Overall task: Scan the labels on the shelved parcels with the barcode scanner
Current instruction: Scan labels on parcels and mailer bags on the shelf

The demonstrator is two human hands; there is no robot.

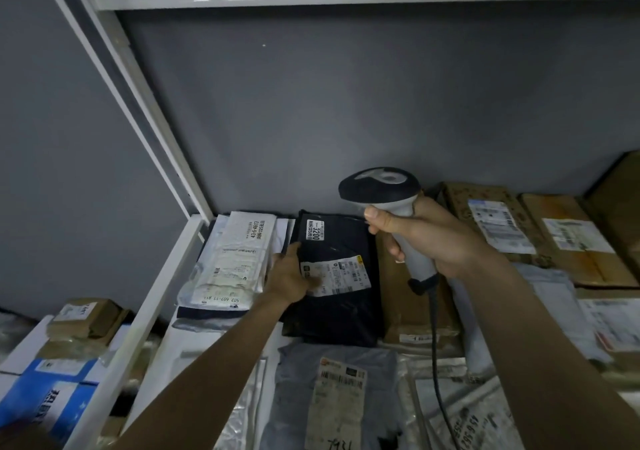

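Parcels crowd the shelf (162,276); the left hand (291,276) presses flat on the black mailer (332,276), beside its label (341,274). Right hand (426,238) grips the barcode scanner (384,189) just above. Many labels apparently remain.

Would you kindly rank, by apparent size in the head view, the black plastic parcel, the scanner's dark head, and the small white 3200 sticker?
1. Black plastic parcel, largest.
2. Barcode scanner's dark oval head.
3. Small white 3200 sticker, smallest.
The scanner sits nearer the camera, which inflates it.
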